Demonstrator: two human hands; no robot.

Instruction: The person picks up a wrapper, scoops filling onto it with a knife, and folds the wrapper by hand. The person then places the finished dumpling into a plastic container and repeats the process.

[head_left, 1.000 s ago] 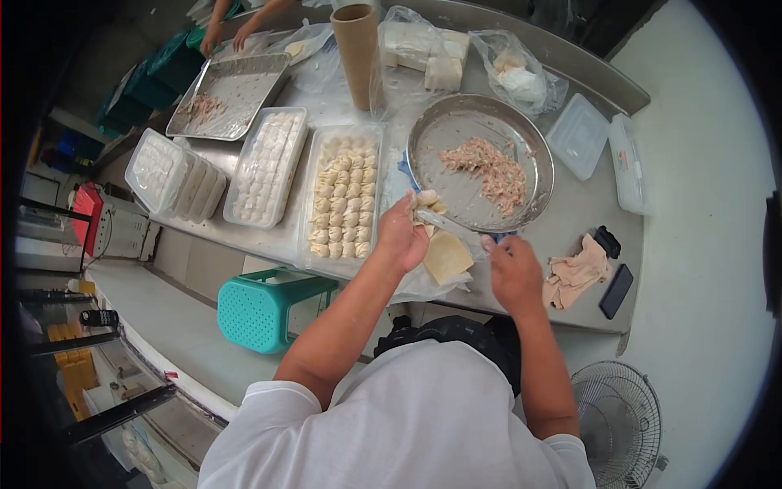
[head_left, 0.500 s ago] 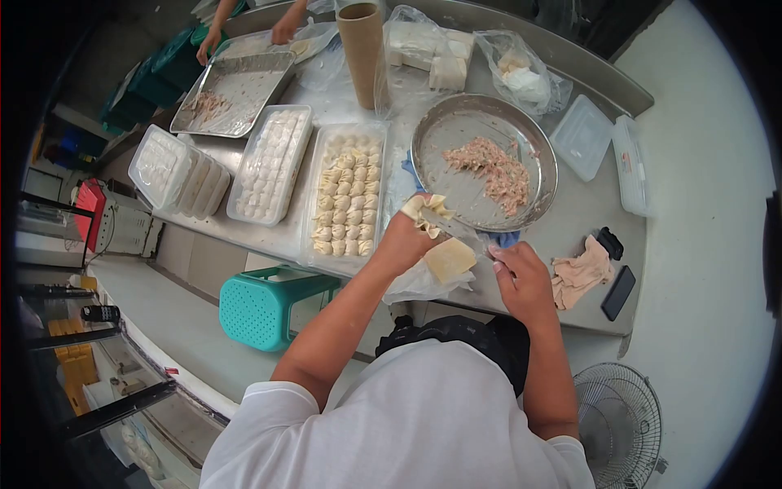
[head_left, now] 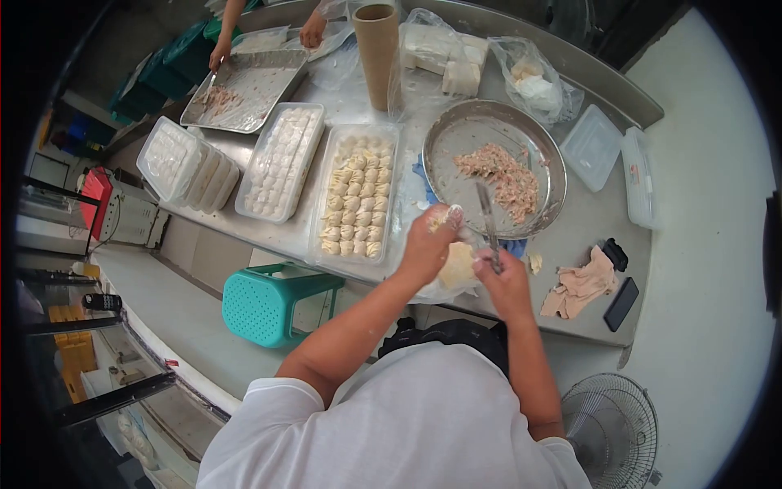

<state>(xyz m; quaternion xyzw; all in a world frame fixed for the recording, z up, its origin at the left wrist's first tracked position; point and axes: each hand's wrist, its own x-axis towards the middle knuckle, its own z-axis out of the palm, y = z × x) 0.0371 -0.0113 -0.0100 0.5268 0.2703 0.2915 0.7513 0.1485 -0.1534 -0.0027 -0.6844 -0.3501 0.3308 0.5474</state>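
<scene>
Grips a metal spatula in the right hand, tilted toward the round pan. Holds a gathered dough wrapper in the left hand, partly hidden there. Has square yellow wrappers between both hands, meat filling in the pan beyond, and a tray of dumplings to the left.

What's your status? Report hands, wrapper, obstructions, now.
Left hand cupping dumpling wrapper, shape blurred. Right hand gripping metal spatula, blade seen against round pan. Nothing seen blocking either hand.
</scene>
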